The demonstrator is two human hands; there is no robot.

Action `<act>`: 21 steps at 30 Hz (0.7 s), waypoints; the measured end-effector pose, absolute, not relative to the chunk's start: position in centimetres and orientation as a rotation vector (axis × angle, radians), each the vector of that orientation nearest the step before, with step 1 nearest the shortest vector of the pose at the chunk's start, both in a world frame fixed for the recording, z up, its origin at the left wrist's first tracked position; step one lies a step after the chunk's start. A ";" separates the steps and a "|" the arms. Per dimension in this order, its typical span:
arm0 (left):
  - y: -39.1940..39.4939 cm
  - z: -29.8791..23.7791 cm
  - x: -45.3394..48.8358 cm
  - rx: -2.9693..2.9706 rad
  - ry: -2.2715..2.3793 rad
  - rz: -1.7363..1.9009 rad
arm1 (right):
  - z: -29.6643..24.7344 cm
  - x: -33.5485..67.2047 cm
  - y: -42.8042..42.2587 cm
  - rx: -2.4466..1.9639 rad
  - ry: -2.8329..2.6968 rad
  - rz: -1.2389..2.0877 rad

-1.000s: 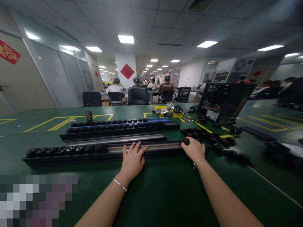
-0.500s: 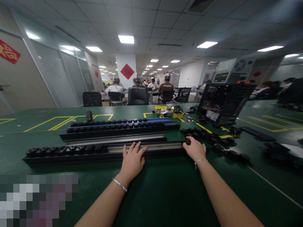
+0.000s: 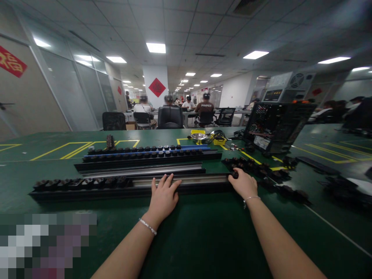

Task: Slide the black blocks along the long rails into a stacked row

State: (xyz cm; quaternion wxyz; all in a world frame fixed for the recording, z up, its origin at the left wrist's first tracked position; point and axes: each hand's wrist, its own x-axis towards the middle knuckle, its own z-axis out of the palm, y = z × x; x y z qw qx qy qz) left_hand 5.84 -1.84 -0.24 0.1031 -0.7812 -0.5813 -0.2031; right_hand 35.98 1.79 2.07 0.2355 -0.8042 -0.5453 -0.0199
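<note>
Rail (image 3: 203, 180) under left hand (image 3: 163, 195); small black part (image 3: 235, 175) in right hand (image 3: 245, 185).

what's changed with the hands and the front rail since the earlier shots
The right hand has shifted slightly right along the front rail, and the small black piece in its fingers went with it. Nothing was visibly taken up or let go. The left hand and the front rail stayed put.

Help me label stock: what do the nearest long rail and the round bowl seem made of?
Nearest long rail: probably metal, its channel satin silvery, its sides matte black, perhaps coated. Round bowl: likely polished metal, given bright reflections; plated plastic possible.
</note>
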 end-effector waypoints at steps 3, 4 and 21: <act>-1.8 -0.3 5.8 -2.305 -1.719 -0.601 | 2.0 36.1 1.8 -2.218 -1.480 -0.083; -1.8 -0.3 5.8 -2.305 -1.713 -0.604 | 1.9 36.1 1.8 -2.218 -1.479 -0.087; -1.7 -0.6 5.6 -2.302 -1.669 -0.628 | 2.1 37.1 2.0 -2.254 -1.417 -0.002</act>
